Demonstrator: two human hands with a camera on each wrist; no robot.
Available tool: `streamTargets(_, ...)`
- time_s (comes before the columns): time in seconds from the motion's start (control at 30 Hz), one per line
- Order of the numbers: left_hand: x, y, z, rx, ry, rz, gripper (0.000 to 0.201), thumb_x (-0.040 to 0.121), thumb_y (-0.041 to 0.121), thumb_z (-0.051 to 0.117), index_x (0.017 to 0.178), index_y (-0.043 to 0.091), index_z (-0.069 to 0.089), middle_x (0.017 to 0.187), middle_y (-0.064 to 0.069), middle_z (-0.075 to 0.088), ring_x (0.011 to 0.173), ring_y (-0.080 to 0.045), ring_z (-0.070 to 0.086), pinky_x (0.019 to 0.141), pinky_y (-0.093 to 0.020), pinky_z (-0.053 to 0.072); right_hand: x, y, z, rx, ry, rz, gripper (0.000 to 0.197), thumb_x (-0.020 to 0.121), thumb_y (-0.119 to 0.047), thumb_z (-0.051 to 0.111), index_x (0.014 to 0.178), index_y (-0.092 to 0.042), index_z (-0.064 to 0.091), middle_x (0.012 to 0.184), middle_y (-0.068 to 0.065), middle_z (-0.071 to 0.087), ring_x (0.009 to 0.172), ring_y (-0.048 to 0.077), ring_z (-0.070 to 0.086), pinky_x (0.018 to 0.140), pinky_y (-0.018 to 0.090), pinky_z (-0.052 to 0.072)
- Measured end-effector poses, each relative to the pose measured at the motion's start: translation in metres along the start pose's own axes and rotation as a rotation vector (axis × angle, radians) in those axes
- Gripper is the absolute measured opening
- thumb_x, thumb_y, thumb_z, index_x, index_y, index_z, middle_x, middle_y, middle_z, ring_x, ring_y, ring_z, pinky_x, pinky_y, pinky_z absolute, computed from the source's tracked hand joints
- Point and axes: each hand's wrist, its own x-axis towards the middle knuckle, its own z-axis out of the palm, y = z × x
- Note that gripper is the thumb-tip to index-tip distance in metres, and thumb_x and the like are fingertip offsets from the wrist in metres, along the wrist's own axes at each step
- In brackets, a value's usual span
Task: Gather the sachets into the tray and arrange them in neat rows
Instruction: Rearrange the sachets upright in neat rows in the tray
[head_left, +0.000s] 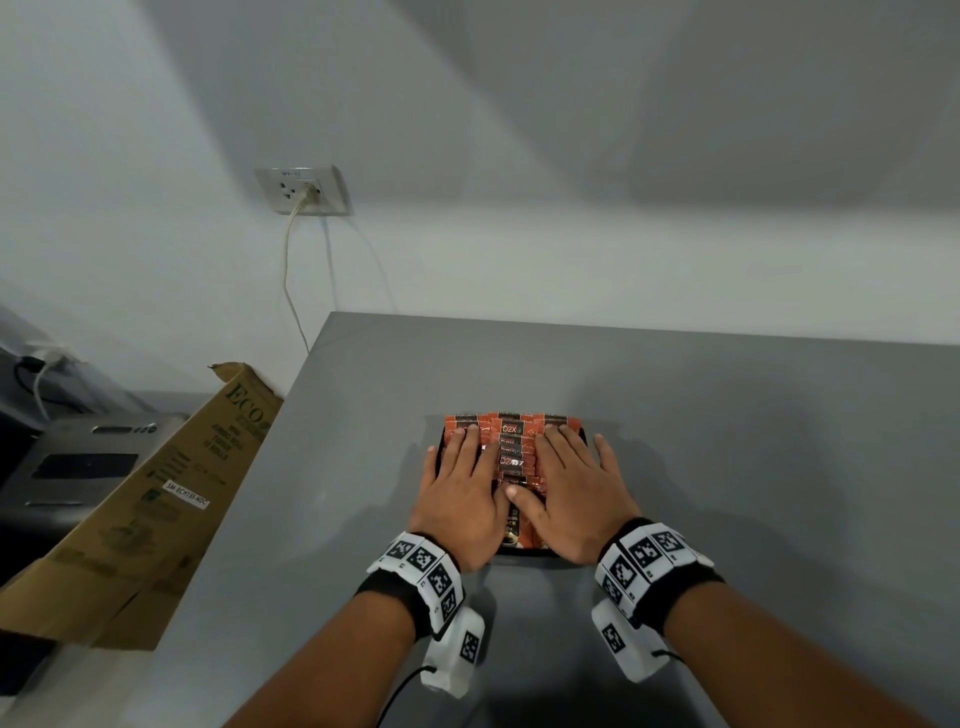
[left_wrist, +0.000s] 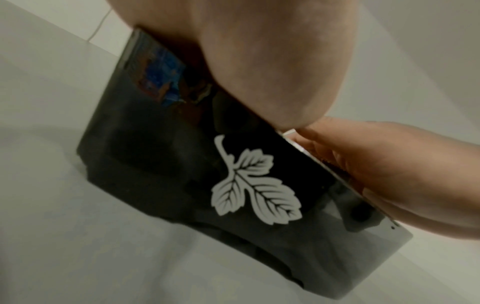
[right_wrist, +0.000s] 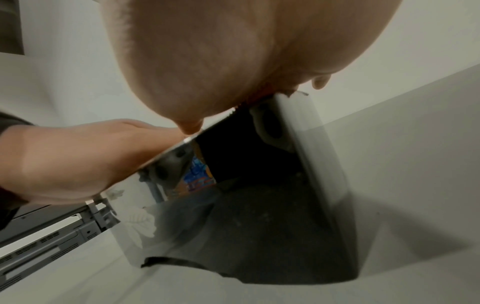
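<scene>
Seen from above: left hand (head_left: 464, 493) and right hand (head_left: 574, 493) laid flat, fingers straight and spread, pressed on orange sachets (head_left: 511, 449) inside a dark tray (left_wrist: 197, 156) (white leaf motif on its side). Gripped nothing. Tray centred on grey table (head_left: 727, 467); cardboard box (head_left: 156, 499) well left of tray.
</scene>
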Motion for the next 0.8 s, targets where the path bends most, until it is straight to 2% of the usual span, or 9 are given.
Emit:
streamTargets(0.27, 0.0003, 0.0005, 0.0022, -0.031, 0.021, -0.021, 0.063, 0.101, 0.047, 0.023, 0.158, 0.023, 0.015, 0.168, -0.005, 0.009, 0.155, -0.022, -0.001, 0.124, -0.048, -0.001, -0.0004, 0.0020, -0.0048, -0.010, 0.081, -0.005, 0.084, 0.093, -0.072, 0.017, 0.155, -0.015, 0.026, 0.163, 0.003, 0.027, 0.152, 0.022, 0.018, 0.125, 0.049, 0.007)
streamTargets(0.43, 0.0004, 0.0008, 0.0019, -0.033, 0.018, -0.025, 0.062, 0.101, 0.046, 0.024, 0.158, 0.022, 0.015, 0.168, -0.005, 0.009, 0.155, -0.022, -0.002, 0.125, -0.049, 0.000, -0.0008, 0.0045, -0.0048, -0.024, 0.016, -0.004, 0.085, 0.094, -0.071, 0.014, 0.157, -0.015, 0.022, 0.166, 0.004, 0.021, 0.154, 0.022, 0.011, 0.125, 0.050, 0.005)
streamTargets(0.53, 0.0008, 0.0007, 0.0022, -0.032, 0.012, -0.023, 0.063, 0.101, 0.045, 0.025, 0.158, 0.022, 0.015, 0.168, -0.004, 0.009, 0.155, -0.022, -0.002, 0.124, -0.049, 0.000, -0.0038, 0.0037, -0.0014, -0.029, 0.002, -0.011, 0.088, 0.091, -0.072, 0.008, 0.157, -0.015, 0.023, 0.165, 0.003, 0.024, 0.154, 0.022, 0.015, 0.125, 0.050, 0.004)
streamTargets(0.8, 0.0001, 0.0005, 0.0013, -0.059, 0.024, -0.024, 0.062, 0.100, 0.045, 0.026, 0.157, 0.023, 0.016, 0.167, -0.005, 0.011, 0.155, -0.022, -0.001, 0.123, -0.048, -0.001, -0.0036, 0.0031, -0.0062, -0.016, 0.020, -0.023, 0.085, 0.092, -0.071, 0.012, 0.154, -0.016, 0.029, 0.161, 0.003, 0.032, 0.151, 0.022, 0.022, 0.125, 0.049, 0.007)
